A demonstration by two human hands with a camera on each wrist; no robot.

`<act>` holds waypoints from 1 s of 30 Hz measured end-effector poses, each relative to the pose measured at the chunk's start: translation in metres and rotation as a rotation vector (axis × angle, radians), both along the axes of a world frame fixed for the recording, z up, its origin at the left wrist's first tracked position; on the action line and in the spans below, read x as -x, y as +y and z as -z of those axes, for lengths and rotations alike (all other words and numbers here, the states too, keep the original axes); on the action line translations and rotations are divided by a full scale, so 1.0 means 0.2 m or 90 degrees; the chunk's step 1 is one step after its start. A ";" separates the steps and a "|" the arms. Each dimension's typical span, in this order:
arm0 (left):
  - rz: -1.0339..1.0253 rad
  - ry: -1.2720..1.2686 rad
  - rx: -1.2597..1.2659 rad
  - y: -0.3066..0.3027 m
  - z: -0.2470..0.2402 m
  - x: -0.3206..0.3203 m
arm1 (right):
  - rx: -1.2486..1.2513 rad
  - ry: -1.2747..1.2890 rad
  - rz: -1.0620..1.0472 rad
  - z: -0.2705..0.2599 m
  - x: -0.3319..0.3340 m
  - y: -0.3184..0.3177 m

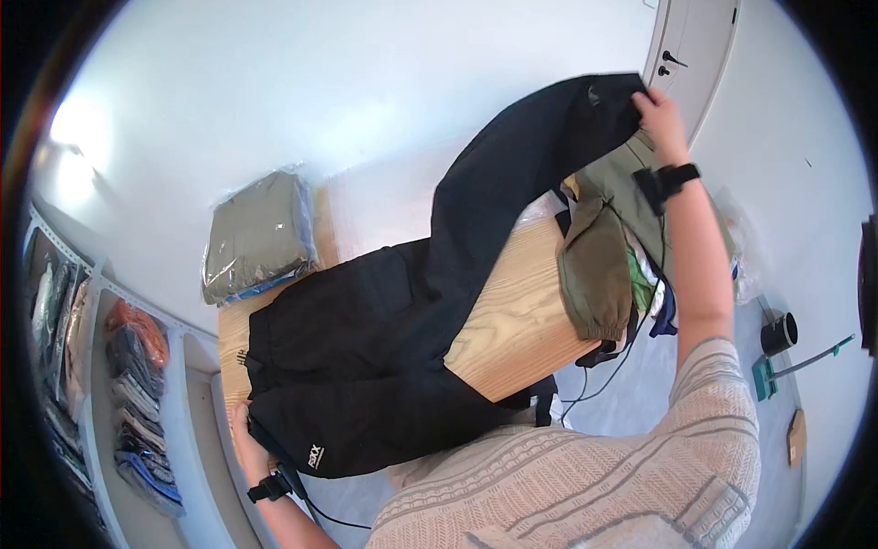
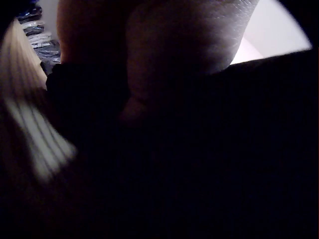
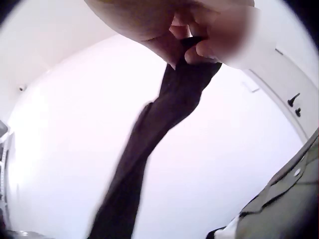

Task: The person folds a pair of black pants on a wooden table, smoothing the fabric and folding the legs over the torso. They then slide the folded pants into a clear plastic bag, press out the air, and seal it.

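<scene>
A pair of black trousers (image 1: 352,311) lies partly across the wooden table, its waistband toward the left and white lettering near its lower edge. One leg rises to the upper right, where my right hand (image 1: 665,126) pinches its hem. In the right wrist view, thumb and fingertips (image 3: 197,54) close on the dark cloth (image 3: 172,99), which hangs down in a long strip. At the waistband corner my left hand (image 1: 247,446) grips the fabric, with part of the hand hidden behind it. The left wrist view is mostly dark, showing the hand (image 2: 169,45) against black cloth.
A bagged stack of olive clothing (image 1: 261,238) sits at the table's (image 1: 521,320) back left. Olive garments (image 1: 594,274) are heaped at its right end. Shelves (image 1: 101,366) of folded clothes stand left; a black cup-shaped container (image 1: 779,334) is at the right. Cables hang below the table.
</scene>
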State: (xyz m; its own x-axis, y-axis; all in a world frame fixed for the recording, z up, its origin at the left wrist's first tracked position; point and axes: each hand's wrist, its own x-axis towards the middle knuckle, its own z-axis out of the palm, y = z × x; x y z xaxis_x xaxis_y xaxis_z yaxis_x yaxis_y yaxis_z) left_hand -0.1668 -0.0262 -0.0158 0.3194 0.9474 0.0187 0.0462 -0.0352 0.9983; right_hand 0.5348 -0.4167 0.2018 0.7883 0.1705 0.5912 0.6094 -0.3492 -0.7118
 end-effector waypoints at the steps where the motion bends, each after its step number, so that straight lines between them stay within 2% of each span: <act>1: 0.001 0.011 -0.020 0.00 0.00 0.00 | -0.004 -0.043 0.046 -0.04 -0.07 -0.07; 2: 0.002 0.011 -0.020 0.01 0.01 0.00 | -0.007 -0.085 0.092 -0.07 -0.14 -0.14; 4: 0.025 -0.071 0.063 0.03 0.01 0.02 | 0.102 -0.026 0.192 -0.04 -0.25 -0.29; 5: 0.028 -0.066 0.069 0.01 0.00 0.02 | 0.214 -0.081 0.321 0.03 -0.24 -0.32; 6: 0.013 -0.075 0.083 -0.04 -0.06 -0.02 | 0.274 -0.220 0.323 0.15 -0.30 -0.38; 7: -0.003 -0.083 0.098 -0.07 -0.10 -0.05 | 0.244 -0.141 0.232 0.12 -0.11 -0.36; 8: -0.002 -0.075 0.106 -0.08 -0.11 -0.06 | 0.212 -0.059 0.142 0.09 0.22 -0.30; 10: -0.003 -0.048 0.074 -0.09 -0.13 -0.08 | 0.160 0.011 -0.183 0.16 0.69 -0.29; 12: 0.026 -0.054 0.089 -0.07 -0.12 -0.07 | 0.213 0.166 -0.433 0.25 1.11 -0.31; 13: 0.048 -0.073 0.100 -0.05 -0.10 -0.05 | 0.307 0.161 -0.526 0.35 1.24 -0.33; 14: 0.057 -0.044 0.112 -0.03 -0.08 -0.02 | 0.311 0.315 -0.629 0.48 1.34 -0.34; 16: 0.089 0.115 -0.060 0.04 -0.04 0.03 | 0.329 0.430 -0.711 0.77 1.49 -0.35; 18: 0.113 0.119 -0.057 0.04 -0.05 0.04 | 0.390 0.487 -0.636 1.09 1.54 -0.39; 19: 0.121 0.099 -0.061 0.04 -0.05 0.03 | 0.441 0.397 -0.543 1.31 1.52 -0.42; 21: 0.125 0.132 -0.076 0.06 -0.03 0.04 | 0.373 0.334 -0.311 1.76 1.47 -0.48; 22: 0.116 0.159 -0.096 0.07 -0.03 0.06 | 0.370 0.336 -0.309 1.89 1.47 -0.47; 24: 0.131 0.188 -0.130 0.10 -0.02 0.07 | 0.267 0.670 -0.117 2.05 1.46 -0.40; 25: 0.144 0.217 -0.163 0.10 -0.02 0.07 | 0.264 0.667 -0.121 2.08 1.45 -0.36; 27: 0.147 0.233 -0.195 0.10 -0.01 0.07 | 0.084 0.833 -0.027 2.13 1.42 -0.28; 28: 0.152 0.251 -0.221 0.10 -0.01 0.07 | 0.084 0.831 -0.035 2.20 1.38 -0.26; 30: 0.154 0.227 -0.195 0.12 -0.01 0.07 | 0.250 0.764 -0.068 2.38 1.28 -0.24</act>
State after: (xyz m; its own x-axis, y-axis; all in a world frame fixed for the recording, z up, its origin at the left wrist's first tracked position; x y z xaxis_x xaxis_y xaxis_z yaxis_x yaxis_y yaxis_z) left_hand -0.1799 -0.0029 -0.0132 0.5657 0.8137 0.1339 0.3353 -0.3753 0.8641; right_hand 0.2793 -0.4654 -0.2748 0.7640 0.2671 -0.5874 -0.3071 -0.6502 -0.6950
